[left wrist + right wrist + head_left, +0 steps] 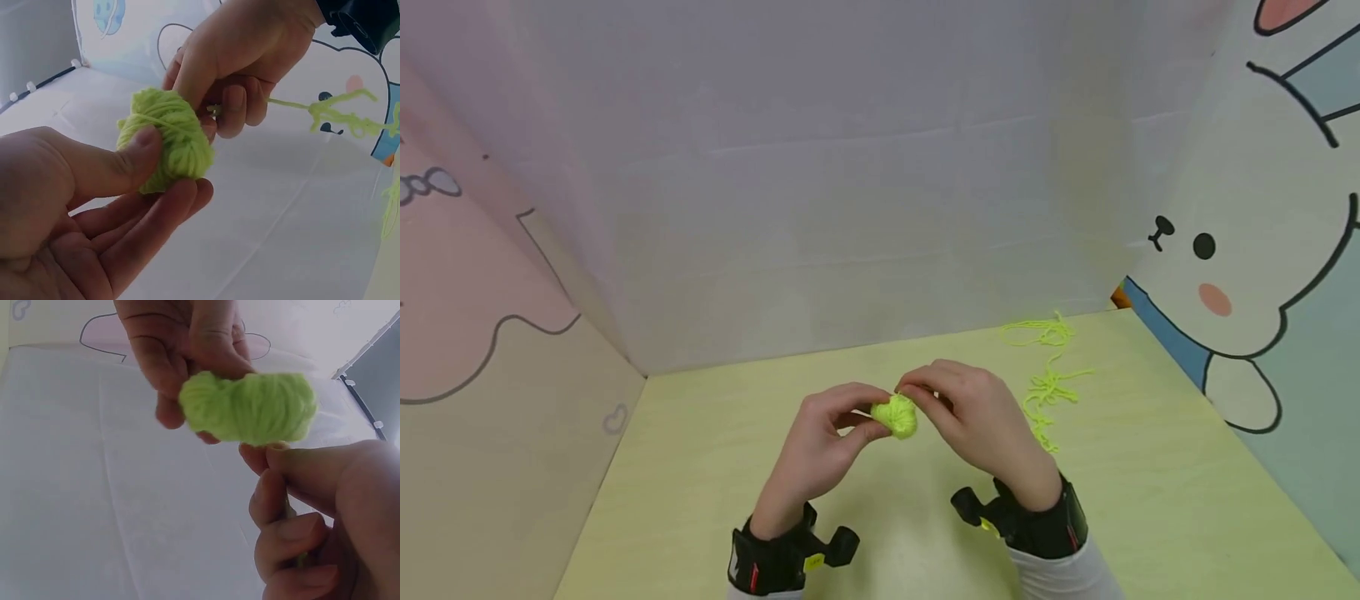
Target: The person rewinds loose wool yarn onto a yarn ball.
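A small wound ball of neon yellow-green yarn (897, 416) is held between the thumb and fingers of my left hand (831, 433), above the table. Its strands wrap closely around it, as the left wrist view shows. My right hand (973, 408) is right beside the ball, thumb and forefinger pinching the yarn strand close to its surface. In the right wrist view the other fingers (290, 540) curl over that strand. From behind this hand the loose yarn (340, 112) runs off to the right in the left wrist view.
Tangled loose yarn (1051, 387) lies on the pale table (700, 467) to the right of my right hand, with another loose bunch (1037, 332) near the back edge. A white sheet (850, 208) stands behind, and cartoon-printed panels (1225, 275) flank the table.
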The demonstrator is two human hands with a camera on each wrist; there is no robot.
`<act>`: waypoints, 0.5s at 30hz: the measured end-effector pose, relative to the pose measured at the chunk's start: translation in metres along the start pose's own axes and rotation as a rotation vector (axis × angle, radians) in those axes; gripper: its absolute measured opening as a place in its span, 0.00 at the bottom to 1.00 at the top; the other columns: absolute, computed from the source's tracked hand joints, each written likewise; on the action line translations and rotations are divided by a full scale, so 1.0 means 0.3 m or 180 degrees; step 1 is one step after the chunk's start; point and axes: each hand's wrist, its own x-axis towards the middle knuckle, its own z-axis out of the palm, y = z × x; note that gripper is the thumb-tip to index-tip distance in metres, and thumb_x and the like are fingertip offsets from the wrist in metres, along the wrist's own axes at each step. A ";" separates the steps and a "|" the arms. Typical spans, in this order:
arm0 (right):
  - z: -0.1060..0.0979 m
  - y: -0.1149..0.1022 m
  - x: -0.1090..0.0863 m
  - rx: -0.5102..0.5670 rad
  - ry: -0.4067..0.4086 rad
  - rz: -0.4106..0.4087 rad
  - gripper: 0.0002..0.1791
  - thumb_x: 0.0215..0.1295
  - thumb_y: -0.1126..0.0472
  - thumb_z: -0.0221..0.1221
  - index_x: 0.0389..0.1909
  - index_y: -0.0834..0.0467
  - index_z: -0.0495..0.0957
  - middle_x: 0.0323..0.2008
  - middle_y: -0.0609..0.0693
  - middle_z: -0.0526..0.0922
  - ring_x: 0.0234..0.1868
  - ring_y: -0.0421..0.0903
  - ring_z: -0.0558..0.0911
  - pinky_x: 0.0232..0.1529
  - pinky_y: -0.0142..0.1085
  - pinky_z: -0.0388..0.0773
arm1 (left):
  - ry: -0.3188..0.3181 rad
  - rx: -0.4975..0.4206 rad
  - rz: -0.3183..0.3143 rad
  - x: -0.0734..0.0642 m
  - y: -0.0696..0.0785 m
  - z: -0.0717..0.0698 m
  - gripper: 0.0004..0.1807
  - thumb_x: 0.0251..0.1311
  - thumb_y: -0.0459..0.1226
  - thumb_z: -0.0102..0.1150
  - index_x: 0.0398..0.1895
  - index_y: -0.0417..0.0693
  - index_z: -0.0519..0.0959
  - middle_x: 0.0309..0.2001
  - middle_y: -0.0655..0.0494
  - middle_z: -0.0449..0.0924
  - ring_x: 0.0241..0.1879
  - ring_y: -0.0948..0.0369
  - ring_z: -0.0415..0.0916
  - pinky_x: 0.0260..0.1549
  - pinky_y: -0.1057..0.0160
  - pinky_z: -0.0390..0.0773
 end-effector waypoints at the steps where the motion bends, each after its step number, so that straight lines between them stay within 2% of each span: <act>1: 0.004 0.002 0.001 0.0003 -0.0012 0.0041 0.05 0.69 0.56 0.62 0.41 0.48 0.84 0.37 0.38 0.83 0.31 0.32 0.75 0.28 0.34 0.77 | 0.0029 -0.0123 0.0015 -0.001 0.001 -0.001 0.17 0.55 0.26 0.68 0.48 0.47 0.83 0.46 0.52 0.83 0.41 0.59 0.81 0.37 0.60 0.86; 4: 0.022 0.010 0.002 -0.0053 -0.0157 0.0200 0.06 0.69 0.57 0.61 0.43 0.49 0.84 0.38 0.39 0.84 0.30 0.34 0.74 0.28 0.34 0.77 | 0.0128 -0.0586 -0.0021 -0.003 0.006 -0.005 0.17 0.57 0.23 0.66 0.50 0.40 0.80 0.46 0.45 0.82 0.41 0.54 0.82 0.37 0.57 0.86; 8: 0.048 0.010 0.007 -0.0195 -0.0572 0.0366 0.04 0.71 0.57 0.59 0.39 0.47 0.83 0.28 0.38 0.79 0.24 0.36 0.70 0.23 0.34 0.72 | 0.0400 -0.1051 -0.0230 -0.006 0.011 -0.013 0.17 0.60 0.23 0.63 0.53 0.32 0.76 0.48 0.38 0.79 0.40 0.48 0.82 0.38 0.56 0.86; 11: 0.057 -0.001 0.008 -0.0208 -0.0863 0.0429 0.05 0.72 0.54 0.58 0.38 0.44 0.83 0.25 0.36 0.78 0.22 0.36 0.70 0.23 0.33 0.70 | 0.0746 -0.1088 -0.0451 -0.006 0.008 -0.019 0.17 0.61 0.25 0.63 0.53 0.32 0.76 0.46 0.40 0.79 0.38 0.49 0.83 0.38 0.59 0.86; 15: 0.058 -0.019 0.002 -0.0195 -0.1072 0.0416 0.06 0.71 0.51 0.59 0.41 0.43 0.84 0.28 0.32 0.80 0.23 0.34 0.72 0.24 0.32 0.73 | 0.1126 -0.0977 -0.0706 -0.001 0.002 -0.020 0.15 0.60 0.29 0.66 0.50 0.35 0.78 0.40 0.42 0.82 0.31 0.51 0.83 0.33 0.62 0.86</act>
